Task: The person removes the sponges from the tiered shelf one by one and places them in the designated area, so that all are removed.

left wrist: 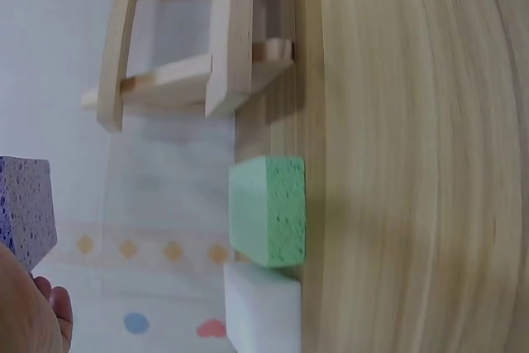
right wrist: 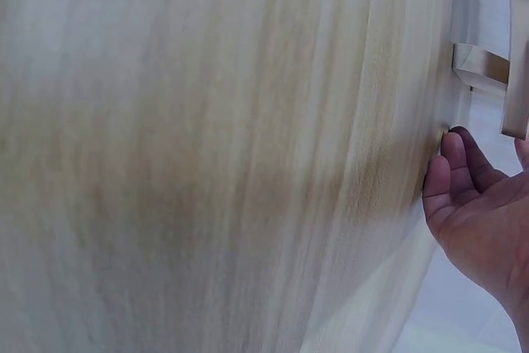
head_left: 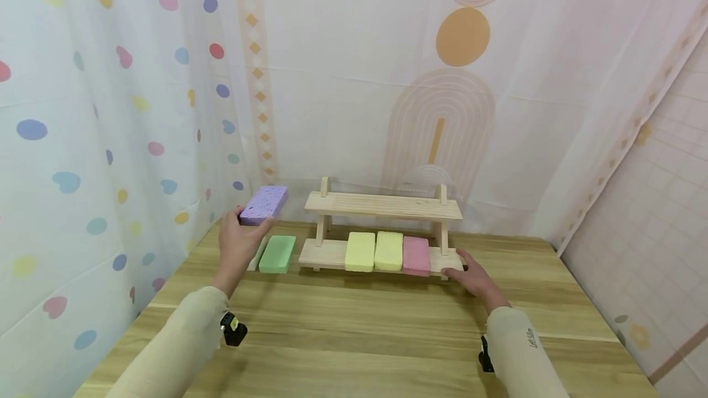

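Observation:
My left hand point(head_left: 238, 241) grips a purple sponge point(head_left: 264, 204), raised above the table at the left. Below it, a green sponge point(head_left: 278, 254) lies on the table beside a white block point(left wrist: 263, 307), partly hidden by the hand in the head view. At the right end of the two-tier wooden shelf point(head_left: 381, 204), my right hand point(head_left: 477, 278) has its thumb close to the lower board and its other fingers loosely bent, low by the table. Two yellow sponges point(head_left: 361, 252) and a pink sponge point(head_left: 416, 255) sit side by side on the lower board.
The wooden table point(head_left: 354, 336) extends in front of the shelf. Behind it hangs a pale patterned curtain point(head_left: 343, 109), with a dotted curtain point(head_left: 138, 158) along the left. A white grid-patterned cloth point(head_left: 652, 214) hangs on the right.

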### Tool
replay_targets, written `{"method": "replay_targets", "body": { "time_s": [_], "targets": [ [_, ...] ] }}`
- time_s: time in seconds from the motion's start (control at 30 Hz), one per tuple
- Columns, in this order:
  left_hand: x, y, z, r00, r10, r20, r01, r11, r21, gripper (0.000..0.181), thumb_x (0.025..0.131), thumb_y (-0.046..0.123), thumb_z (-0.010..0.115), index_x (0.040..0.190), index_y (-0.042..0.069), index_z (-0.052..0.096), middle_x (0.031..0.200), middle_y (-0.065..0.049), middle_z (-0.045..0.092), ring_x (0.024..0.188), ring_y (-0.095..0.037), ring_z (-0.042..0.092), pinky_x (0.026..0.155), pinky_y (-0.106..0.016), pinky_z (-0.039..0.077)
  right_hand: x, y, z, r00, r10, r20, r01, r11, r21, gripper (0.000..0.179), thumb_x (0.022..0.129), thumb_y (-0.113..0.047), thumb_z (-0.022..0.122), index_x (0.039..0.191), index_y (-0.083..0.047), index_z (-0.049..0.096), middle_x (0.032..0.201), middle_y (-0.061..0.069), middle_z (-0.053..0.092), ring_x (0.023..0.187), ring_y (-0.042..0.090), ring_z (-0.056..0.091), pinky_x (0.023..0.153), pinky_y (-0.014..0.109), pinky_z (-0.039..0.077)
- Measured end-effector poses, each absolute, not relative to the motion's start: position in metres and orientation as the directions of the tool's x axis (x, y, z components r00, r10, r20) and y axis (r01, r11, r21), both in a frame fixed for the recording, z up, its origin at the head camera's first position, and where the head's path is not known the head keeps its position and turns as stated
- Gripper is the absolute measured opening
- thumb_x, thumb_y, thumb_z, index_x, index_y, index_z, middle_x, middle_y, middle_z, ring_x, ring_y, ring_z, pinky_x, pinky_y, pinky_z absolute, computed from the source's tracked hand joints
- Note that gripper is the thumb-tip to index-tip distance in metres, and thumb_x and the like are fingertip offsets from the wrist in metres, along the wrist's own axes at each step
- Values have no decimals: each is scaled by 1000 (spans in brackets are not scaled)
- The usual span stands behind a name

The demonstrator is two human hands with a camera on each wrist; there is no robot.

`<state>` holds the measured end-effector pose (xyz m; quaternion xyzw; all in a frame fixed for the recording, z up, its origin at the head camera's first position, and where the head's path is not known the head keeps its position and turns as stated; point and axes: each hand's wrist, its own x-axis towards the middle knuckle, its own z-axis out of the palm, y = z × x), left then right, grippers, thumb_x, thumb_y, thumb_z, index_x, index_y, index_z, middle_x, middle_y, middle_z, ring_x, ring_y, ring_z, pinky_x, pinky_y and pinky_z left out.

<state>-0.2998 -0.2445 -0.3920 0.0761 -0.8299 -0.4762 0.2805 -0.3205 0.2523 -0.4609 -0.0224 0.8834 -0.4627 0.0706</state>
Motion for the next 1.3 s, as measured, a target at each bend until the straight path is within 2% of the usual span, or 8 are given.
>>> {"method": "replay_targets", "body": {
  "time_s": [0.17, 0.4, 0.77, 1.07, 1.3],
  "targets": [
    [-298, -256, -394, -812, -426, 400, 132, 533, 836, 77, 86, 32, 77, 139, -10, 41, 132, -27, 46, 120, -39, 44, 101, -51, 38, -322, 252, -463, -989, -105, -104, 28, 558, -829, 89, 96, -41, 63, 158, -4, 11, 150, 38, 27, 138, 51, 28, 109, 62, 27],
    [-296, -271, -398, -773, -455, 443, 117, 583, 804, 74, 83, 31, 79, 133, -12, 46, 125, -28, 47, 116, -40, 43, 98, -51, 35, -322, 252, -463, -989, -102, -109, 34, 559, -829, 88, 97, -41, 62, 158, -4, 11, 149, 38, 28, 137, 51, 30, 108, 62, 29],
    [-296, -296, -406, -785, -483, 389, 57, 568, 821, 81, 86, 38, 75, 141, -11, 40, 136, -28, 41, 123, -40, 38, 102, -53, 32, -320, 254, -463, -989, -105, -106, 29, 562, -827, 90, 96, -42, 62, 158, -3, 9, 148, 39, 29, 135, 51, 33, 107, 62, 30],
    [-296, -318, -418, -753, -518, 406, 27, 592, 806, 80, 85, 32, 77, 141, -12, 40, 135, -31, 43, 125, -42, 37, 103, -54, 30, -321, 252, -462, -988, -103, -114, 36, 563, -825, 89, 96, -42, 61, 159, -5, 9, 151, 37, 26, 138, 51, 27, 109, 63, 27],
    [-295, -330, -428, -766, -531, 362, 3, 561, 828, 82, 86, 33, 74, 145, -10, 36, 139, -28, 39, 127, -40, 35, 104, -54, 29, -322, 252, -463, -989, -104, -109, 31, 569, -822, 90, 96, -43, 61, 159, -5, 9, 152, 38, 24, 139, 52, 26, 110, 63, 25]
  ]
}}
